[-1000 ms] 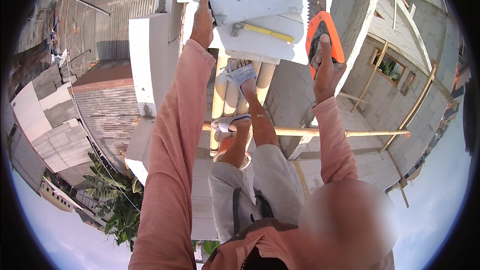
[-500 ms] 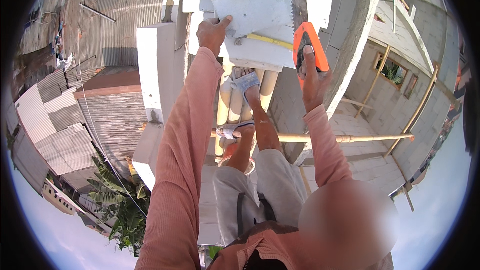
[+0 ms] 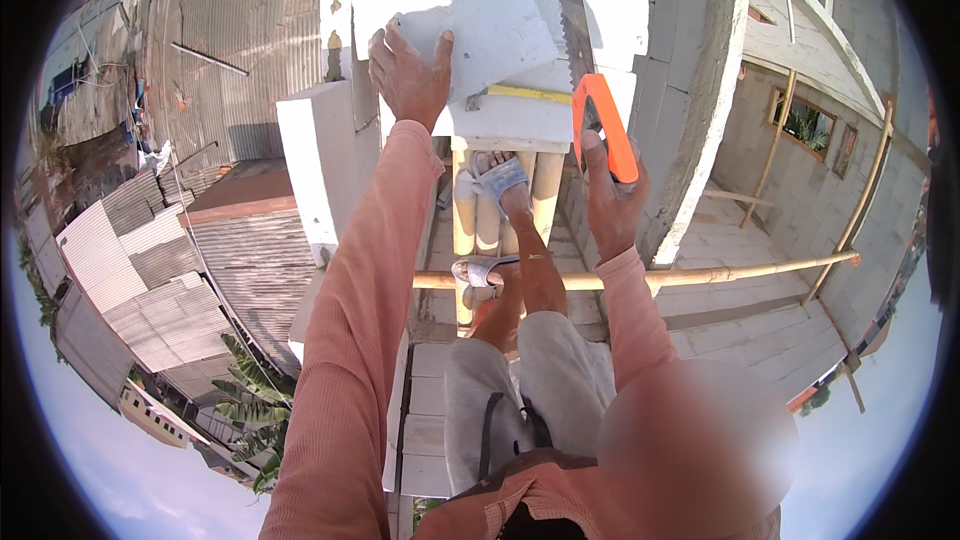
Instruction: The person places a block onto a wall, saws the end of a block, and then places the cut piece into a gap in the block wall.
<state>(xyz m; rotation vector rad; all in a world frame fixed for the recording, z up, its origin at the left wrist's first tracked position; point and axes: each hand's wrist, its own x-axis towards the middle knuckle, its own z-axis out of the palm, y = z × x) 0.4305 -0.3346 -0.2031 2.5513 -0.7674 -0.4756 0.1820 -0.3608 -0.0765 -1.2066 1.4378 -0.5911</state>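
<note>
My left hand (image 3: 410, 80) rests on a white slab (image 3: 490, 5) with its fingers spread. My right hand (image 3: 612, 180) grips the orange-and-black handle of a handsaw (image 3: 620, 135); its toothed blade runs upward along the slab's right side. A tool's yellow handle (image 3: 530, 92) shows from under the slab, the rest of it covered. The slab lies over other white blocks (image 3: 508, 122) at the head of several bamboo poles (image 3: 462, 220), on which my sandaled feet stand.
A white block wall (image 3: 315, 170) stands left, above corrugated metal roofs (image 3: 150, 240) and banana leaves. A concrete beam (image 3: 700, 130) runs along the right, above a block-walled space with a window (image 3: 800, 125). A horizontal bamboo pole (image 3: 740, 270) crosses below me.
My left hand has moved from the slab's left edge onto its face, fingers spreading. The slab has shifted left. My right hand has drawn the saw down and left, toward me.
</note>
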